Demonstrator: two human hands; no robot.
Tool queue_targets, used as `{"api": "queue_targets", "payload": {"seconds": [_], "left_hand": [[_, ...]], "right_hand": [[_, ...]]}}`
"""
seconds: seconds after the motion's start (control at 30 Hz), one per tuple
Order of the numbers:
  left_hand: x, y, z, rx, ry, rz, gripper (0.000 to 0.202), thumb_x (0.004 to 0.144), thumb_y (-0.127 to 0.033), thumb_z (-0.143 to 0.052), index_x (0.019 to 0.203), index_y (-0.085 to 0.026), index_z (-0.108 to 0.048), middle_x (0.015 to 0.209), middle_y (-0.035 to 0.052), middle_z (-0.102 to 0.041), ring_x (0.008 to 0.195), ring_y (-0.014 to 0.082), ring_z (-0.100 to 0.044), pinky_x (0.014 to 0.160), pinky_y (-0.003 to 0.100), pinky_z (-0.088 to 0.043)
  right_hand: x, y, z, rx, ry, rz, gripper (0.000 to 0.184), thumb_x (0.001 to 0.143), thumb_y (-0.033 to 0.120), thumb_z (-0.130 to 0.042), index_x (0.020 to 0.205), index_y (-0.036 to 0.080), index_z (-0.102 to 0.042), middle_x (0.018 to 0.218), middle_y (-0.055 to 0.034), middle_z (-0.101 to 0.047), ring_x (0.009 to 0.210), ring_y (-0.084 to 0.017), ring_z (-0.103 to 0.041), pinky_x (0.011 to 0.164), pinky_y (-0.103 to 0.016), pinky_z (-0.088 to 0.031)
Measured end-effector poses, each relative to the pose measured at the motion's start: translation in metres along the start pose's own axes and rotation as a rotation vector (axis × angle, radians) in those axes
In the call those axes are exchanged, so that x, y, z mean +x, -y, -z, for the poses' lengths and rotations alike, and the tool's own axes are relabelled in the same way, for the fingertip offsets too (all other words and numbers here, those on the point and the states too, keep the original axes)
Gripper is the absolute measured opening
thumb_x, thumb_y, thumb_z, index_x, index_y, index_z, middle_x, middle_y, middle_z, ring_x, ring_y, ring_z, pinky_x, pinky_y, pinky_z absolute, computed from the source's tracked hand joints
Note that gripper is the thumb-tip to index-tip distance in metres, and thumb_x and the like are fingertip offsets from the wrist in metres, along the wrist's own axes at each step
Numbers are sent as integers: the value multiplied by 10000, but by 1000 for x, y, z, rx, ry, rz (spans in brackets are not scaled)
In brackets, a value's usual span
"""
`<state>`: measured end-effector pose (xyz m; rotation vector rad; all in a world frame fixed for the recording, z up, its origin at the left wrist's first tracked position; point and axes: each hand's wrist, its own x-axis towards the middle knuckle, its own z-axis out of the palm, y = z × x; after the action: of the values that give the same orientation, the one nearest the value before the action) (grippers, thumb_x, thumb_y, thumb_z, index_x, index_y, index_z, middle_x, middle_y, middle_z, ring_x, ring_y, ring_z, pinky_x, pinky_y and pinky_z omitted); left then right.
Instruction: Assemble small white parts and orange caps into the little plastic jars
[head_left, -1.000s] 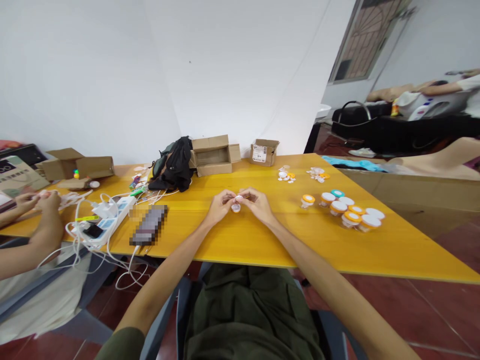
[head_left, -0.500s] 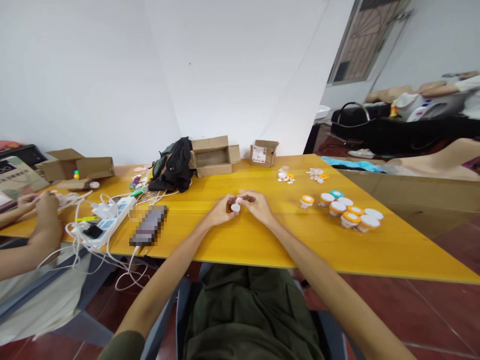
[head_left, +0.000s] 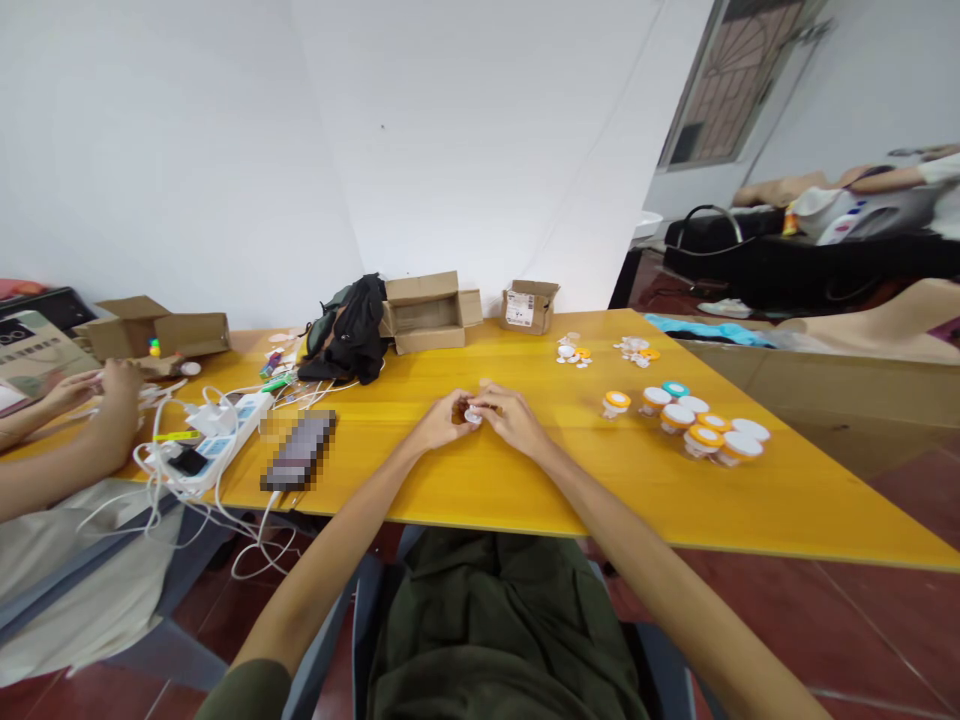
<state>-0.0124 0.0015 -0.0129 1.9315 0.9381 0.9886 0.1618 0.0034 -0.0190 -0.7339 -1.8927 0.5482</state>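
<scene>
A small white round plastic piece [head_left: 472,414] sits between my two hands over the middle of the table. My left hand [head_left: 442,421] is closed around its left side, thumb in front and fingers behind. From the right, my right hand [head_left: 507,414] pinches at the same piece with thumb and fingertips, which partly cover it. To the right stands a group of small round pieces with white, orange and teal tops, such as the orange-topped piece [head_left: 616,401]. Loose small white and orange parts [head_left: 574,353] lie farther back.
A phone [head_left: 300,452] and a white power strip [head_left: 225,440] with tangled cables lie to the left. Open cardboard boxes [head_left: 426,338] and a black bag [head_left: 352,335] stand along the wall. Another person's hands [head_left: 112,388] work at the far left.
The white round piece has been tilted, and its flat top no longer faces me. My right fingertips have moved slightly left, over it. The other person's hands have shifted right.
</scene>
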Motion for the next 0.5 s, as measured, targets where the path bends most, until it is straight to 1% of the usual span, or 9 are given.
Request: {"api": "queue_targets", "payload": {"seconds": [0.2, 0.33, 0.5], "left_hand": [[1, -2, 1, -37, 9, 26, 295, 685, -323, -783, 866, -171, -606, 769, 6, -657, 704, 149, -610, 697, 275, -511], [1, -3, 1, -58, 17, 33, 319, 677, -349, -798, 859, -168, -608, 762, 7, -658, 724, 158, -623, 722, 289, -521], [1, -2, 1, -49, 13, 21, 287, 686, -324, -787, 853, -167, -614, 764, 5, -665, 730, 162, -633, 738, 300, -533]], "right_hand": [[-2, -1, -2, -41, 9, 44, 192, 891, 233, -597, 895, 276, -784, 851, -61, -703, 792, -215, -642, 761, -366, -526], [-2, -3, -3, -60, 17, 69, 190, 898, 238, -597, 916, 277, -782, 871, -61, -705, 806, -213, -648, 773, -363, -531], [-2, -3, -2, -94, 36, 85, 221, 919, 241, -564, 943, 282, -780, 889, -65, -706, 827, -215, -649, 785, -362, -532]]}}
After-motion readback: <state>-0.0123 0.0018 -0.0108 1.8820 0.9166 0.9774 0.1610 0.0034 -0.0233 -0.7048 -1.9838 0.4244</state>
